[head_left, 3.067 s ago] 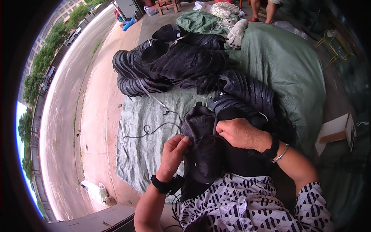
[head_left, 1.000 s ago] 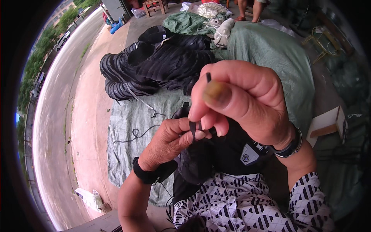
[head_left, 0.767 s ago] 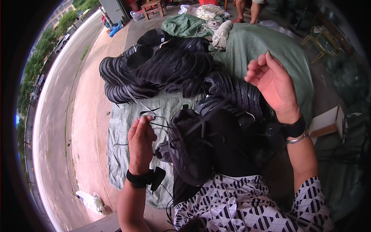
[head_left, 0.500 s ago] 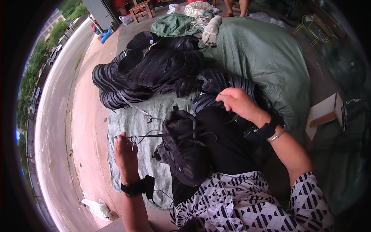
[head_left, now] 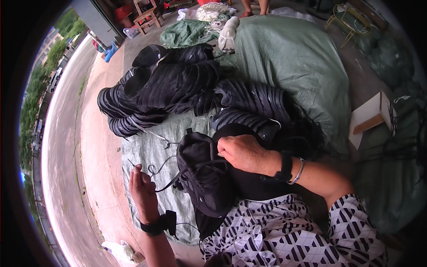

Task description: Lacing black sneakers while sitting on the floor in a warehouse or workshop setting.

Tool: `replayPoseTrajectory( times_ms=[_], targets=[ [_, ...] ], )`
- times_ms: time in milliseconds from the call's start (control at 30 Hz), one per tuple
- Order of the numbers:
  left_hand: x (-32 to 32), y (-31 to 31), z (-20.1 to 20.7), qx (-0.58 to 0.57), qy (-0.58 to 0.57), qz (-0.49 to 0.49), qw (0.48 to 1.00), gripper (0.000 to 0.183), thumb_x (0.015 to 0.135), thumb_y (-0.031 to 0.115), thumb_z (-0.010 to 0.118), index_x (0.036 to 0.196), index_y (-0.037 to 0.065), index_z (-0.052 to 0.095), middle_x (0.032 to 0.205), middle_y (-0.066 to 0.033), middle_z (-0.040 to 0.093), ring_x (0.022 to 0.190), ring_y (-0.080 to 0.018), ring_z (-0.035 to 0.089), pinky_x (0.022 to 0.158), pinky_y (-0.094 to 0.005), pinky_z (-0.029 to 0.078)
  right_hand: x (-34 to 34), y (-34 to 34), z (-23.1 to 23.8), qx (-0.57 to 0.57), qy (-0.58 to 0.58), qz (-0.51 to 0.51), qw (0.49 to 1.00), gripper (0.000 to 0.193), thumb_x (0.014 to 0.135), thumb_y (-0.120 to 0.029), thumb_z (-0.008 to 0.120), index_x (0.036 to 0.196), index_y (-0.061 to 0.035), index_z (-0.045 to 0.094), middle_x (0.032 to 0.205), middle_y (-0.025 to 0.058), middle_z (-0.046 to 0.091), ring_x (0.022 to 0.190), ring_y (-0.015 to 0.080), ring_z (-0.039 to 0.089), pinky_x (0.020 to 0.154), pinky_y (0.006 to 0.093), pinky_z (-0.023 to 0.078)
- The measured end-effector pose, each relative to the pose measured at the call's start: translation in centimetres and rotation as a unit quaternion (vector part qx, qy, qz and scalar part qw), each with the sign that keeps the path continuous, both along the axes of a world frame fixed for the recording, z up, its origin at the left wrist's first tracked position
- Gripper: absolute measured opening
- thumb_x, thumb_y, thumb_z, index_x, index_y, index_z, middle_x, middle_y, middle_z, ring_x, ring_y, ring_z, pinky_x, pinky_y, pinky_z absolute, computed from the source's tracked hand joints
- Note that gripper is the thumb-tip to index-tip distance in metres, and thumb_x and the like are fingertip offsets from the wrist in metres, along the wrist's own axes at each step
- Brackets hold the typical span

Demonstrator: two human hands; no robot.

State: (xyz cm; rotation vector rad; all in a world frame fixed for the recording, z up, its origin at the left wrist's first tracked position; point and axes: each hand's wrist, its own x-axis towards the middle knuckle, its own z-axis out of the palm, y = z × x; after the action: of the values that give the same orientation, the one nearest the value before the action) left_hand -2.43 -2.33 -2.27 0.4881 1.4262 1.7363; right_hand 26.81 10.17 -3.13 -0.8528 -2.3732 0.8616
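Head view shows the left hand (head_left: 143, 191) clenched on a black lace (head_left: 167, 184), pulled taut out to the left. It runs to a black shoe (head_left: 202, 178) on the person's lap, over a green tarp (head_left: 151, 153). Right hand (head_left: 242, 153) pinches the laces at the shoe's top.

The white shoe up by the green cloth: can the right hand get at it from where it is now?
Probably not. The right hand rests on the black shoe in the lap, and the white shoe lies beyond the piled black shoes, far across the tarp.
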Motion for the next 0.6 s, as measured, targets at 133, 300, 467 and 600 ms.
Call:
replayPoseTrajectory(
  times_ms=[133, 300, 467, 600],
  targets=[
    [3.6, 0.8, 0.7, -0.072, 0.154, -0.091, 0.981, 0.021, 0.097, 0.024, 0.048, 0.091, 0.007, 0.059, 0.057, 0.0073, 0.04, 0.045, -0.0003, 0.028, 0.04, -0.0186, 0.021, -0.5, -0.1, -0.3, 0.043, -0.042, 0.008, 0.998, 0.01, 0.082, -0.011, 0.06, 0.081, -0.0038, 0.053, 0.073, 0.0101, 0.061, 0.07, 0.0297, 0.063, 0.061, 0.0387, 0.049],
    [6.2, 1.3, 0.4, -0.077, 0.242, -0.202, 0.946, 0.02, 0.096, 0.02, 0.05, 0.089, 0.003, 0.059, 0.071, 0.0034, 0.054, 0.057, -0.0019, 0.04, 0.05, -0.0185, 0.032, -1.1, 0.5, 0.3, 0.129, -0.009, 0.051, 0.99, 0.008, 0.077, -0.009, 0.062, 0.078, -0.0041, 0.055, 0.076, 0.0088, 0.061, 0.075, 0.0255, 0.064, 0.066, 0.0368, 0.051],
    [6.2, 0.9, 0.0, -0.109, 0.288, -0.262, 0.915, 0.023, 0.093, 0.019, 0.056, 0.08, 0.001, 0.058, 0.067, 0.0066, 0.047, 0.062, -0.0044, 0.038, 0.055, -0.021, 0.033, -1.2, 2.0, 1.5, 0.162, -0.069, 0.158, 0.971, 0.007, 0.077, -0.01, 0.06, 0.079, -0.0088, 0.052, 0.078, 0.0016, 0.058, 0.08, 0.0229, 0.06, 0.071, 0.0372, 0.044],
    [6.1, 0.6, 0.3, -0.103, 0.269, -0.242, 0.927, 0.023, 0.093, 0.021, 0.057, 0.082, 0.0, 0.06, 0.064, 0.0072, 0.047, 0.06, -0.0021, 0.037, 0.053, -0.0195, 0.032, -2.6, 2.8, 3.1, 0.231, -0.155, 0.202, 0.939, 0.003, 0.074, -0.009, 0.06, 0.076, -0.0079, 0.057, 0.08, 0.0039, 0.058, 0.082, 0.0249, 0.059, 0.071, 0.0396, 0.043]
  ],
)
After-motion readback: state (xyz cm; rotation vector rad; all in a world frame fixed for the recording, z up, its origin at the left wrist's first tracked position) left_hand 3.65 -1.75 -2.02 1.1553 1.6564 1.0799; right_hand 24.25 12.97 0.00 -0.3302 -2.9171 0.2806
